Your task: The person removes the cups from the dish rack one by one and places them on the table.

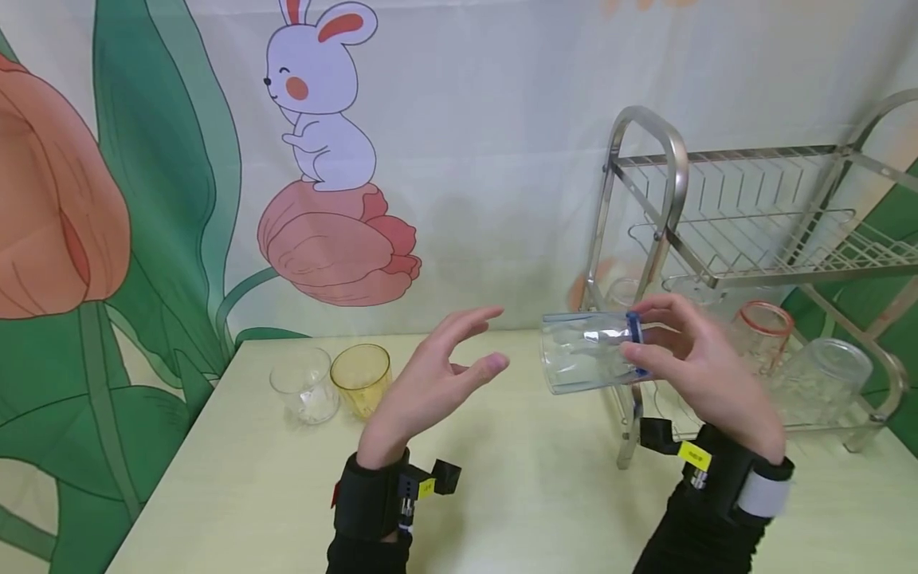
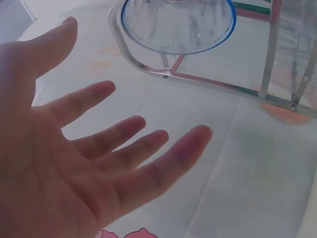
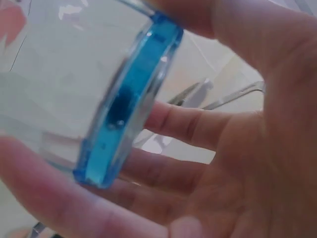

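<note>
Head view: our right hand point(image 1: 706, 371) pinches the clear glass point(image 1: 582, 352) by its blue end point(image 1: 633, 325), seemingly mid-carry. Our left hand point(image 1: 433, 375), open and empty, likely needs to steady it.

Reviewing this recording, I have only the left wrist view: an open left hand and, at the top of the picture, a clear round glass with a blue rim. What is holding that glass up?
Observer: The right hand: it grips the clear round glass at its thick blue end.

Operator: What else stands outside my picture?

Observer: In the head view, a colourless clear glass and a yellow see-through glass stand close together on the pale yellow table, left of the left hand.

Operator: Any more glassware on the other side?

Observer: Yes, an orange-red-rimmed clear glass sits on the lower tier of the silver metal rack.
</note>
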Demonstrator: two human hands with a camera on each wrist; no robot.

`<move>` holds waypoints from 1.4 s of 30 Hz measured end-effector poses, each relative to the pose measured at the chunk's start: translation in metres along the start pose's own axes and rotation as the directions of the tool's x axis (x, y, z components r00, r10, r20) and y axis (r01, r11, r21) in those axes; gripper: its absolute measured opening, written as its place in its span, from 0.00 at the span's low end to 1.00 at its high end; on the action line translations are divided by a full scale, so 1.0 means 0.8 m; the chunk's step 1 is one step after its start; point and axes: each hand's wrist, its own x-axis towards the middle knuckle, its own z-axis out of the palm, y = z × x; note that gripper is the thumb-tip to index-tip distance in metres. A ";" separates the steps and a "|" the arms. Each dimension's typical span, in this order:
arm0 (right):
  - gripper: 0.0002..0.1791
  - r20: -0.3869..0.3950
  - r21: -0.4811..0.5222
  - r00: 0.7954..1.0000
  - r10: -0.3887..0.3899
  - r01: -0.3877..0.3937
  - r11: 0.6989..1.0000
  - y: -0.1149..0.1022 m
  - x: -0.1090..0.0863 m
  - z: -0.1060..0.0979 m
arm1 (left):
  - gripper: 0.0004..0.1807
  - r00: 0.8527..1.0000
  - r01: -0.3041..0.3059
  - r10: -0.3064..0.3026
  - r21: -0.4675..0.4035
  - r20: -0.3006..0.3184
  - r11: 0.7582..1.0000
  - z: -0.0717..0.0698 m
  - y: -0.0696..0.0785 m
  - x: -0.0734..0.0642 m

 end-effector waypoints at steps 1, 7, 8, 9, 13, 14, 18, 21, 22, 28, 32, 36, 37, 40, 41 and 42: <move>0.23 0.004 0.006 1.000 -0.002 0.002 1.000 0.001 0.001 0.001 | 0.28 1.000 -0.008 0.008 -0.013 0.003 1.000 0.002 -0.001 0.001; 0.23 0.024 0.043 1.000 -0.011 0.010 0.999 0.002 0.007 0.006 | 0.31 1.000 -0.027 0.028 -0.075 0.014 0.997 0.009 -0.004 0.007; 0.23 0.026 0.046 1.000 -0.015 0.014 0.999 0.002 0.008 0.007 | 0.32 1.000 -0.024 0.025 -0.086 0.017 0.996 0.010 -0.004 0.007; 0.23 0.030 0.051 0.999 -0.015 0.013 0.999 0.002 0.009 0.007 | 0.33 1.000 -0.020 0.022 -0.099 0.019 0.995 0.011 -0.003 0.008; 0.23 0.035 0.048 0.999 -0.009 0.007 0.999 0.002 0.013 0.010 | 0.36 0.999 0.003 0.002 -0.154 0.033 0.988 0.014 0.002 0.008; 0.23 0.037 0.048 0.999 -0.008 0.007 0.999 0.002 0.014 0.011 | 0.37 0.999 0.009 -0.003 -0.163 0.036 0.987 0.014 0.005 0.008; 0.23 0.046 0.065 0.999 -0.004 0.001 0.998 0.001 0.019 0.014 | 0.38 0.999 0.022 -0.013 -0.190 0.048 0.982 0.012 0.022 0.006; 0.23 0.054 0.085 0.998 -0.016 0.011 0.996 0.000 0.021 0.016 | 0.39 0.998 0.022 -0.010 -0.214 0.057 0.977 0.011 0.033 0.005; 0.22 0.057 0.096 0.998 -0.020 0.015 0.995 -0.001 0.022 0.016 | 0.39 0.998 0.023 -0.009 -0.226 0.063 0.974 0.011 0.034 0.005; 0.21 0.074 0.138 0.996 -0.055 0.045 0.989 -0.004 0.023 0.021 | 0.41 0.997 0.006 0.019 -0.296 0.079 0.955 0.016 0.030 0.007; 0.20 0.077 0.159 0.995 -0.066 0.053 0.986 -0.004 0.024 0.022 | 0.43 0.995 -0.006 0.039 -0.346 0.087 0.938 0.020 0.023 0.012; 0.20 0.077 0.186 0.994 -0.071 0.056 0.981 -0.004 0.025 0.021 | 0.44 0.992 -0.014 0.069 -0.434 0.110 0.901 0.027 0.004 0.018; 0.20 0.079 0.200 0.994 -0.074 0.057 0.978 -0.004 0.025 0.021 | 0.44 0.991 -0.024 0.082 -0.453 0.110 0.891 0.029 -0.001 0.020; 0.20 0.088 0.226 0.994 -0.071 0.050 0.973 -0.002 0.024 0.021 | 0.44 0.989 -0.062 0.121 -0.492 0.090 0.868 0.034 -0.008 0.022; 0.20 0.094 0.237 0.993 -0.068 0.044 0.970 -0.001 0.024 0.021 | 0.44 0.989 -0.070 0.127 -0.499 0.081 0.864 0.036 -0.009 0.021; 0.20 0.101 0.249 0.993 -0.064 0.037 0.968 0.000 0.023 0.022 | 0.43 0.989 -0.079 0.132 -0.499 0.071 0.863 0.037 -0.011 0.020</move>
